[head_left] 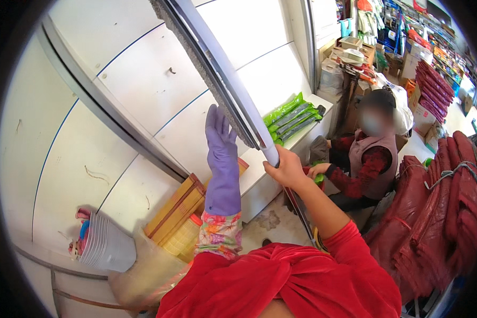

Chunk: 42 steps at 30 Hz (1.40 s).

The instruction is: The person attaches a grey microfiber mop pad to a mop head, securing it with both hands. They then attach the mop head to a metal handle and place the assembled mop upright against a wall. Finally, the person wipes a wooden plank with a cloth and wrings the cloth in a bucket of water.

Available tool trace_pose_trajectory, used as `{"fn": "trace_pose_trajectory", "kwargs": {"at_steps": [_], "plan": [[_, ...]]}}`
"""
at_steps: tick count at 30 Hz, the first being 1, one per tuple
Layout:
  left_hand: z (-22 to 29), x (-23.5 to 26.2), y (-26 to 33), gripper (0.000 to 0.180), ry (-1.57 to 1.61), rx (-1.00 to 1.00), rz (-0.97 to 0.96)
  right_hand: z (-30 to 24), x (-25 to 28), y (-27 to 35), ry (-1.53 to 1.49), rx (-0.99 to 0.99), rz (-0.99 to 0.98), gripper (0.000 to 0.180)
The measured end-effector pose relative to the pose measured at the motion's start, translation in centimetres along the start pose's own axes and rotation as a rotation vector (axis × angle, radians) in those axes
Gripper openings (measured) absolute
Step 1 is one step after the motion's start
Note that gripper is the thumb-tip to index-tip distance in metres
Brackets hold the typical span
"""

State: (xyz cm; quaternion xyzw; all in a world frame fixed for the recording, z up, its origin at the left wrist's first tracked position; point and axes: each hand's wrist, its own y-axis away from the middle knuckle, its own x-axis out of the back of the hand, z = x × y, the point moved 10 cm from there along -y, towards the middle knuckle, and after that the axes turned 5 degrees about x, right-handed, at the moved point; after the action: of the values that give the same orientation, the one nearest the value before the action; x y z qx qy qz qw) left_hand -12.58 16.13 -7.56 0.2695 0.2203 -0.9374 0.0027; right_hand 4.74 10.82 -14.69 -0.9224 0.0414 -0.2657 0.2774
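A long window squeegee with a pale frame and a fuzzy grey strip slants across the upper middle. My bare right hand is wrapped around its pale neck, at the lower end of the head. A thin pole runs down from beneath that hand. My left hand wears a long purple rubber glove with a flowered cuff. Its fingers stretch upward beside the fuzzy strip, holding nothing; whether they touch the strip I cannot tell. White wall panels with blue lines stand behind.
Green-wrapped packages lie on a white ledge. A seated person in a vest handles something dark at right. Dark red wrapped bundles are piled near me. Stacked grey buckets and a yellow carton stand at left.
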Motion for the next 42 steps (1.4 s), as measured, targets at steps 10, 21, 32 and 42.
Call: {"fn": "trace_pose_trajectory", "kwargs": {"at_steps": [10,21,32,42], "plan": [[6.2,-2.5,2.0,0.064,-0.145,-0.443,0.161,-3.9,-4.3,0.3,-0.067,0.000,-0.126,0.043],[6.0,-3.4,1.0,0.063,-0.126,-0.150,-0.146,-3.9,-2.9,-0.6,-0.114,-0.114,-0.080,0.040],[8.3,-3.4,2.7,0.070,-0.319,0.003,-0.096,-4.5,-2.6,-1.0,-0.219,0.025,-0.146,0.034],[9.9,-1.0,1.6,0.078,-0.618,0.061,0.180,-3.4,-7.9,-2.4,-0.751,-0.098,-0.513,0.028]]}}
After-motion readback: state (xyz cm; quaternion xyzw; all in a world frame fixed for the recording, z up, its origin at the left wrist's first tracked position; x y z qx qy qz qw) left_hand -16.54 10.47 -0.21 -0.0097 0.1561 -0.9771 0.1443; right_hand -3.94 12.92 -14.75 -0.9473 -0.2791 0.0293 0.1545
